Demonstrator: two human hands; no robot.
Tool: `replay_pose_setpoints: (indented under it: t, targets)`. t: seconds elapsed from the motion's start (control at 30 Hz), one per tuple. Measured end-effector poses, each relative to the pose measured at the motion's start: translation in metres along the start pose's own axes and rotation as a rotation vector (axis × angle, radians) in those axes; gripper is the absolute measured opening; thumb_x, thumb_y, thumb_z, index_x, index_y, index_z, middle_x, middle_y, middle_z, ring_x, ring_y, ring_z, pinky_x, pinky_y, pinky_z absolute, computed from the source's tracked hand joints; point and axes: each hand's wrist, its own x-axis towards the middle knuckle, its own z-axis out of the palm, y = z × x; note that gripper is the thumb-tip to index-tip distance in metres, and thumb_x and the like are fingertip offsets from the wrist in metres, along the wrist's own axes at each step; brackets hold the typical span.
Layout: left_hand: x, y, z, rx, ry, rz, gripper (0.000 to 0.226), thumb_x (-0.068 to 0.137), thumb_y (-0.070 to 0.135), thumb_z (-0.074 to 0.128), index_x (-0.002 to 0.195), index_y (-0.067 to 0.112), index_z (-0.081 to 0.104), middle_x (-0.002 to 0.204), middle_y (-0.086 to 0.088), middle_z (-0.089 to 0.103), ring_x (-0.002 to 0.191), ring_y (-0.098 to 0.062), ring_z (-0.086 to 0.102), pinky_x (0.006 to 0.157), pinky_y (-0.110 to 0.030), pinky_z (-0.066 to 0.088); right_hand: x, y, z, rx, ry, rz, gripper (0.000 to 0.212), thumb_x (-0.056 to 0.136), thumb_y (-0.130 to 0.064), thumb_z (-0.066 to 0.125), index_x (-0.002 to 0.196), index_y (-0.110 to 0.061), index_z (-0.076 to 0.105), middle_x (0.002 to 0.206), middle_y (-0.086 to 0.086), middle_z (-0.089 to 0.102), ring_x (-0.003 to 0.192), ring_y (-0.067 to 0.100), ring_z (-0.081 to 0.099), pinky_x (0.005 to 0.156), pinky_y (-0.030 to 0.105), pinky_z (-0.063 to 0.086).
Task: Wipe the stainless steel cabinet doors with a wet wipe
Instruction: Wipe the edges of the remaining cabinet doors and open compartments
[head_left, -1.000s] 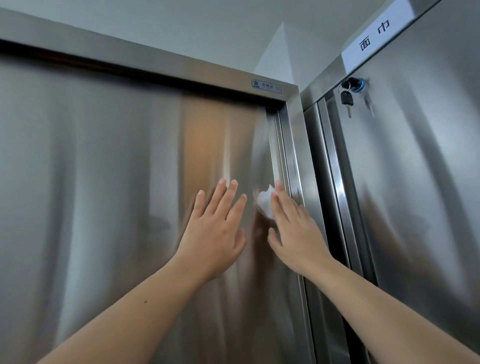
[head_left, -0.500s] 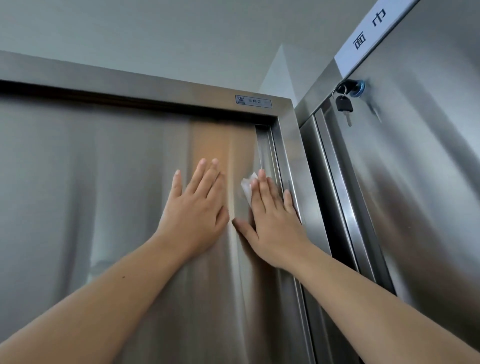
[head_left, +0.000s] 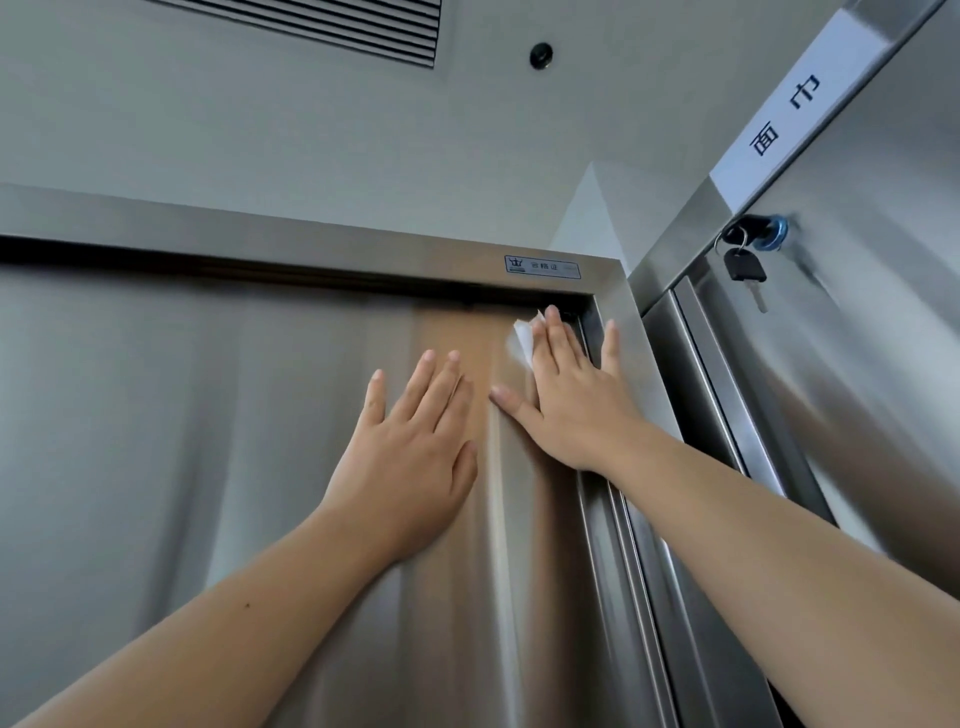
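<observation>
Big steel cabinet door (head_left: 208, 467) fills my view, a tall sheet running up to the top rail of its frame (head_left: 311, 234), and I'm reaching high on it with both arms. To my right, at an angle, stands the neighbouring cabinet door (head_left: 883, 364), well clear of either hand.

My left hand (head_left: 410, 457) lies flat on the door, fingers straight and spread, nothing in it. My right hand (head_left: 571, 400) is higher and further right, also flat with straight fingers, and it's pinning the wet wipe (head_left: 523, 340) against the steel. It's no closed grip, just palm and fingers pressing. A white corner of the wipe peeks out on the left of my fingertips.

Here's what matters: the wipe sits in the door's top right corner, just under the top rail, with my little finger already over the frame's upright. No room left above or to the right, I'd say. The bare door opens out to the left and downward, so the next stroke has to go one of those ways.

The snag is my left hand, just below and left, almost touching my right thumb. It sits squarely in a leftward sweep and likely needs to shift.

Small stuff: a white label (head_left: 789, 104) on the other cabinet, a key (head_left: 745, 270) hanging from its lock (head_left: 776, 228), and a small sticker (head_left: 543, 266) on the rail above my fingers.
</observation>
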Motion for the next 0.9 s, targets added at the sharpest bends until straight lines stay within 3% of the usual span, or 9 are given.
replay_pose_setpoints:
  t: [0.13,0.23,0.4,0.6,0.73,0.9]
  targets:
    - [0.001,0.006,0.001,0.006,0.017,0.030,0.057,0.087,0.027,0.025,0.129,0.000,0.053,0.137,-0.016,0.048,0.130,-0.031,0.041,0.099,-0.056,0.036,0.009,-0.001,0.001,0.004,0.022,0.025,0.086,0.087,-0.066,0.007,0.147,-0.006,-0.010,0.156,0.012,-0.011,0.144,0.020,-0.007,0.104,0.046,-0.025]
    - [0.002,0.017,0.003,-0.008,-0.018,-0.008,0.065,0.087,0.033,0.014,0.141,0.003,0.037,0.148,-0.013,0.032,0.139,-0.027,0.025,0.108,-0.051,0.024,0.009,-0.001,0.000,-0.011,0.032,0.024,0.084,0.089,-0.063,0.007,0.147,-0.006,-0.008,0.156,0.011,-0.009,0.144,0.019,-0.007,0.105,0.047,-0.023]
    - [-0.001,0.023,0.006,0.003,0.007,-0.026,0.061,0.087,0.033,0.022,0.132,0.002,0.049,0.141,-0.015,0.043,0.133,-0.027,0.037,0.103,-0.051,0.034,-0.012,0.005,0.004,-0.088,0.058,-0.048,0.087,0.080,-0.062,-0.006,0.147,-0.006,-0.009,0.156,0.011,-0.010,0.144,0.018,-0.008,0.105,0.046,-0.024]
    - [-0.002,0.021,0.007,-0.017,0.033,-0.025,0.060,0.086,0.033,0.026,0.129,0.001,0.053,0.138,-0.015,0.047,0.130,-0.027,0.042,0.100,-0.052,0.037,0.003,0.013,-0.004,-0.159,0.011,-0.028,0.082,0.086,-0.062,-0.002,0.148,-0.009,-0.007,0.157,0.007,-0.008,0.143,0.017,-0.014,0.108,0.053,-0.018]
    - [-0.002,0.021,0.008,-0.028,0.055,-0.025,0.059,0.085,0.033,0.029,0.127,0.001,0.055,0.136,-0.014,0.049,0.128,-0.027,0.044,0.098,-0.053,0.038,0.004,0.014,-0.007,-0.163,0.022,-0.044,0.081,0.085,-0.061,-0.003,0.148,-0.011,-0.009,0.157,0.004,-0.011,0.142,0.016,-0.017,0.106,0.051,-0.021]
    - [-0.002,0.022,0.008,-0.036,0.056,-0.035,0.059,0.085,0.033,0.029,0.126,0.002,0.057,0.135,-0.014,0.050,0.128,-0.026,0.045,0.098,-0.051,0.038,-0.017,0.013,-0.002,-0.223,0.017,-0.092,0.091,0.075,-0.062,-0.017,0.145,-0.004,-0.014,0.157,0.009,-0.003,0.144,0.020,-0.005,0.104,0.049,-0.025]
